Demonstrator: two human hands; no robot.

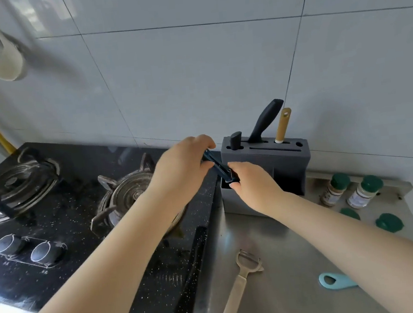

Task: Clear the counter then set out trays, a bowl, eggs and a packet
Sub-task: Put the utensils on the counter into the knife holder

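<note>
Both my hands hold one dark, slim utensil (217,166) in front of the grey knife block (287,163). My left hand (185,163) grips its upper end. My right hand (251,184) pinches its lower end, which sits at the dark slot on the block's left front. Two black handles and a wooden handle stick up from the block's top. On the steel counter (279,301) lie a metal peeler (241,280) and a light blue handle (335,281), partly hidden under my right forearm.
A black gas hob (84,220) with two burners and two knobs fills the left. Two green-capped spice jars (362,192) and loose green lids (388,222) stand at the right by the wall. Ladles hang at the top left.
</note>
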